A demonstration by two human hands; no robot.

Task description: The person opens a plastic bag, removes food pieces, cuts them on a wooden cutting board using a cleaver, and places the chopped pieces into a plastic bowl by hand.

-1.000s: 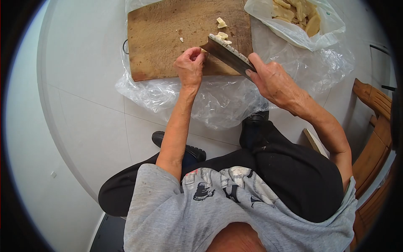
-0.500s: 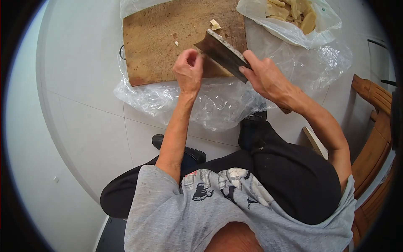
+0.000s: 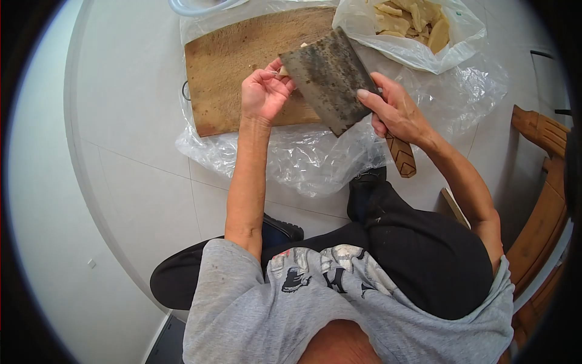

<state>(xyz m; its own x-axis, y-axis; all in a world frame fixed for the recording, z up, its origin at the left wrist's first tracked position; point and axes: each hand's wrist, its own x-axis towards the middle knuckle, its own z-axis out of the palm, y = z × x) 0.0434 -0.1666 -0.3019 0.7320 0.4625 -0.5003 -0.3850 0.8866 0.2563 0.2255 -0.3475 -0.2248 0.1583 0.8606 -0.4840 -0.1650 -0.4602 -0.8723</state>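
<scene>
My right hand (image 3: 397, 112) grips a broad steel cleaver (image 3: 330, 79) by its carved wooden handle. The blade is turned flat side up above the wooden cutting board (image 3: 233, 57). My left hand (image 3: 264, 91) is raised palm up at the blade's left edge, fingers curled around a small pale piece (image 3: 283, 71) that touches the blade. The board lies on clear plastic sheeting (image 3: 315, 151) spread over the tiled floor.
A plastic bag (image 3: 412, 27) of pale sliced pieces sits at the top right, beside the board. A wooden chair (image 3: 539, 194) stands at the right edge. My knees and black shoes (image 3: 282, 227) are just below the sheeting.
The cleaver has been lifted off the board and turned flat side up. My left hand turned palm up and moved to the blade's edge. The loose pieces on the board are now hidden behind the blade.
</scene>
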